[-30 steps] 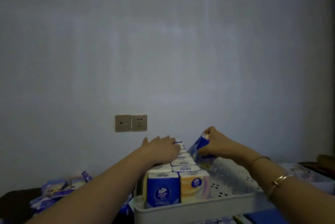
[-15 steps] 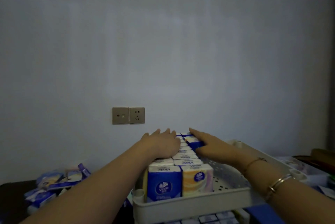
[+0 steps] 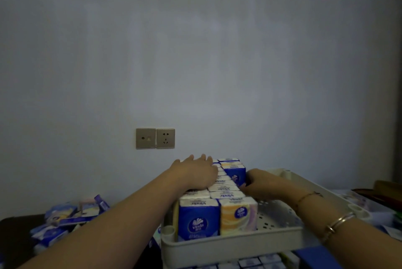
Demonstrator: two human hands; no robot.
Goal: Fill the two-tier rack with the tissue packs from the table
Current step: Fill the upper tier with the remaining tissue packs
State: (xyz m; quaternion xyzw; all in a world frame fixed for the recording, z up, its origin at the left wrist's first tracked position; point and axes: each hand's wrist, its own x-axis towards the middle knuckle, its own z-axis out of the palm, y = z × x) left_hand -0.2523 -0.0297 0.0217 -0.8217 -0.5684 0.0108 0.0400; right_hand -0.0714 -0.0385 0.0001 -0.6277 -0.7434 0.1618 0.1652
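The white two-tier rack [image 3: 230, 248] stands at the bottom centre. Its top tier holds two rows of upright tissue packs [image 3: 219, 214], blue and orange, running away from me; the tier's right half shows bare perforated floor. My left hand [image 3: 195, 174] rests flat, fingers straight, on top of the left row. My right hand [image 3: 261, 185] sits low beside the right row, its fingertips against the side of a blue pack [image 3: 236, 174] near the far end. More packs [image 3: 252, 261] show in the lower tier. A heap of loose packs [image 3: 65, 219] lies on the table at the left.
A wall with a switch and socket plate [image 3: 155, 138] stands right behind the rack. The dark table [image 3: 13, 224] reaches to the left edge. Brown and pale objects [image 3: 382, 191] lie at the far right. A blue item [image 3: 315, 258] sits below the rack's right corner.
My right hand brought a blue pack down into the far end of the right row, pressed on it, then slid down to its right side. My left hand stayed on the left row.
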